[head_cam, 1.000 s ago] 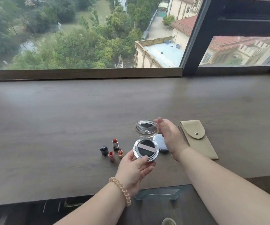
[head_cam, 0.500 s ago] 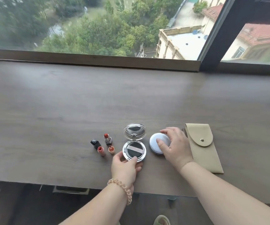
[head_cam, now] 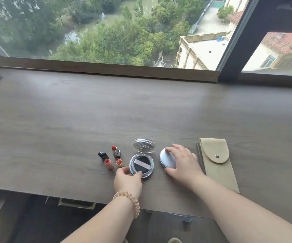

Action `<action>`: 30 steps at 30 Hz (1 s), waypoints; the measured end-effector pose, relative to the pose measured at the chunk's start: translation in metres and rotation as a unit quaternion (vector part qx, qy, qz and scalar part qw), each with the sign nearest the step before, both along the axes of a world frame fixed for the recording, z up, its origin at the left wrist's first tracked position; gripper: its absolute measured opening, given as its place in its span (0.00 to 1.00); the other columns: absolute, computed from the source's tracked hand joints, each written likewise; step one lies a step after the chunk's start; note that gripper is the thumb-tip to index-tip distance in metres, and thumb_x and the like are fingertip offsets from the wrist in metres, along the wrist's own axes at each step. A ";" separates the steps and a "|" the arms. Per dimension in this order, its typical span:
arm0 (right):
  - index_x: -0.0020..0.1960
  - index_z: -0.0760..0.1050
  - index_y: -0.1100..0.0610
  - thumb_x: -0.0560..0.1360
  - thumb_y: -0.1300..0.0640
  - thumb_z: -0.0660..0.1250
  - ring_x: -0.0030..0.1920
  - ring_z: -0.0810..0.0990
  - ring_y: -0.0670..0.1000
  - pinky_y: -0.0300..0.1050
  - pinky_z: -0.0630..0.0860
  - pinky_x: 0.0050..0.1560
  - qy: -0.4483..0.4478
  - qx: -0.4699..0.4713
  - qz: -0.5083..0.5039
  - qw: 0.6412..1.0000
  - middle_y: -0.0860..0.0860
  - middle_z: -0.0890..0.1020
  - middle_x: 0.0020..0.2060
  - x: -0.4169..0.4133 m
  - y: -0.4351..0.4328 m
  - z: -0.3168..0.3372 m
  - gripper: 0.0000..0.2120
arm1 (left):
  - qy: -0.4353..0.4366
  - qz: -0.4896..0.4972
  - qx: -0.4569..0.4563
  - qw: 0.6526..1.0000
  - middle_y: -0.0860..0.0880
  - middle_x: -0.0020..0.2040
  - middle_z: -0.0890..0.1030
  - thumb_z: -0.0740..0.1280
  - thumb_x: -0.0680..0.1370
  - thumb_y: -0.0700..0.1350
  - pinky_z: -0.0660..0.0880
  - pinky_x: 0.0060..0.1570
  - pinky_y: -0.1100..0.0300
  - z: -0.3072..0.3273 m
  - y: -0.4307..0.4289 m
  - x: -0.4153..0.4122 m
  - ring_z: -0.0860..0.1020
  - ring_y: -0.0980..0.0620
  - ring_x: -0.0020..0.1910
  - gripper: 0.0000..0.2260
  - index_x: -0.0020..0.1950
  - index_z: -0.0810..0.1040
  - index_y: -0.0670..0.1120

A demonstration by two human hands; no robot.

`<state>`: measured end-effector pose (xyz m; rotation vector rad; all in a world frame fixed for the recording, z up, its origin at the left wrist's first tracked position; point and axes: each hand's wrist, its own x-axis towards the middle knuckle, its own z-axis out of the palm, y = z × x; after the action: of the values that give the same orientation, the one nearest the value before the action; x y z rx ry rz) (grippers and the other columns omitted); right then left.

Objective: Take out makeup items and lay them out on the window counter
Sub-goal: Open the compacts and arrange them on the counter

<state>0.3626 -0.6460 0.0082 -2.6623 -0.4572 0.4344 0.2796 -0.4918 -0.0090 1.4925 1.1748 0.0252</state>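
Note:
An open cushion compact (head_cam: 141, 165) lies on the wooden window counter (head_cam: 71, 120), its clear lid (head_cam: 143, 146) tipped back and a black puff with a pink strap inside. My left hand (head_cam: 128, 179) pinches its near rim with thumb and fingers. My right hand (head_cam: 183, 163) rests over a closed round silver-blue compact (head_cam: 167, 159), fingers on its far and near edges. Left of the open compact stand an uncapped red lipstick (head_cam: 115, 151), a black cap (head_cam: 103, 155) and two small peach lip tubes (head_cam: 108, 163) (head_cam: 119, 163).
A beige snap-flap pouch (head_cam: 218, 163) lies right of my right hand, with a thin dark stick (head_cam: 198, 155) beside its left edge. The counter's near edge runs just behind my wrists. The window sill (head_cam: 106, 69) bounds the far side.
The open compact came down from the air onto the counter, still in my left hand. My right hand left its lid and settled on the silver-blue compact. The camera tilted down.

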 end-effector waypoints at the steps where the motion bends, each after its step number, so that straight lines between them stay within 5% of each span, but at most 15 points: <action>1: 0.68 0.64 0.46 0.69 0.49 0.69 0.72 0.59 0.50 0.46 0.52 0.69 -0.002 0.006 -0.003 1.000 0.48 0.63 0.71 0.000 0.000 0.000 0.29 | 0.006 0.003 -0.005 1.000 0.46 0.39 0.83 0.71 0.63 0.46 0.80 0.49 0.46 0.003 0.000 0.000 0.83 0.44 0.41 0.15 0.47 0.71 0.51; 5: 0.63 0.71 0.45 0.65 0.48 0.72 0.66 0.68 0.48 0.46 0.60 0.65 -0.017 0.055 -0.063 0.996 0.46 0.73 0.63 0.005 -0.003 0.008 0.27 | -0.009 0.034 -0.006 0.999 0.52 0.41 0.73 0.69 0.69 0.42 0.72 0.37 0.59 0.035 -0.007 0.000 0.75 0.54 0.36 0.15 0.51 0.67 0.47; 7: 0.57 0.75 0.44 0.61 0.46 0.74 0.58 0.75 0.47 0.46 0.70 0.61 0.035 0.163 -0.140 0.976 0.45 0.78 0.55 0.007 -0.008 0.025 0.25 | -0.050 0.008 -0.008 0.999 0.53 0.40 0.70 0.68 0.72 0.39 0.65 0.31 0.64 0.048 -0.011 0.003 0.70 0.59 0.34 0.12 0.52 0.68 0.45; 10: 0.49 0.79 0.51 0.61 0.46 0.72 0.43 0.80 0.45 0.39 0.74 0.44 0.156 0.399 -0.201 0.881 0.45 0.82 0.40 0.009 -0.012 0.060 0.18 | -0.125 -0.064 -0.093 0.986 0.47 0.47 0.78 0.71 0.66 0.45 0.74 0.44 0.59 0.076 -0.020 0.014 0.77 0.52 0.41 0.15 0.51 0.73 0.49; 13: 0.42 0.79 0.53 0.66 0.45 0.67 0.32 0.73 0.42 0.41 0.66 0.41 0.178 0.456 -0.174 0.854 0.41 0.77 0.28 0.010 -0.017 0.090 0.13 | -0.182 -0.196 -0.237 0.934 0.49 0.57 0.75 0.74 0.65 0.50 0.76 0.54 0.51 0.100 -0.026 0.024 0.78 0.47 0.54 0.28 0.63 0.69 0.56; 16: 0.43 0.79 0.54 0.72 0.43 0.67 0.35 0.74 0.45 0.40 0.68 0.41 0.193 0.460 -0.109 0.860 0.43 0.78 0.30 0.004 -0.021 0.112 0.14 | -0.226 -0.243 -0.360 0.872 0.48 0.57 0.79 0.74 0.66 0.50 0.78 0.51 0.52 0.117 -0.031 0.034 0.80 0.41 0.53 0.31 0.67 0.67 0.54; 20: 0.46 0.79 0.59 0.71 0.45 0.63 0.33 0.76 0.38 0.26 0.70 0.35 0.189 0.447 -0.079 0.871 0.42 0.80 0.31 -0.004 -0.022 0.130 0.18 | -0.274 -0.262 -0.385 0.841 0.45 0.49 0.82 0.72 0.70 0.46 0.79 0.48 0.55 0.128 -0.032 0.038 0.82 0.42 0.45 0.22 0.61 0.74 0.44; 25: 0.55 0.80 0.57 0.70 0.49 0.69 0.51 0.82 0.47 0.43 0.77 0.55 0.125 0.412 -0.067 0.900 0.53 0.84 0.50 -0.010 -0.027 0.146 0.18 | -0.280 -0.293 -0.372 0.835 0.41 0.54 0.80 0.71 0.70 0.45 0.79 0.49 0.56 0.131 -0.026 0.037 0.80 0.42 0.47 0.21 0.61 0.75 0.41; 30: 0.59 0.77 0.50 0.72 0.57 0.66 0.50 0.83 0.49 0.49 0.80 0.52 0.079 0.340 0.019 0.937 0.52 0.84 0.49 -0.017 -0.021 0.160 0.15 | -0.275 -0.324 -0.377 0.823 0.42 0.62 0.79 0.71 0.70 0.45 0.77 0.50 0.57 0.129 -0.017 0.035 0.81 0.45 0.48 0.23 0.64 0.74 0.43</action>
<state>0.3460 -0.6671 0.1681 -1.9364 -0.4995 0.4055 0.3141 -0.5088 0.1204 0.9783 0.1062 -0.4072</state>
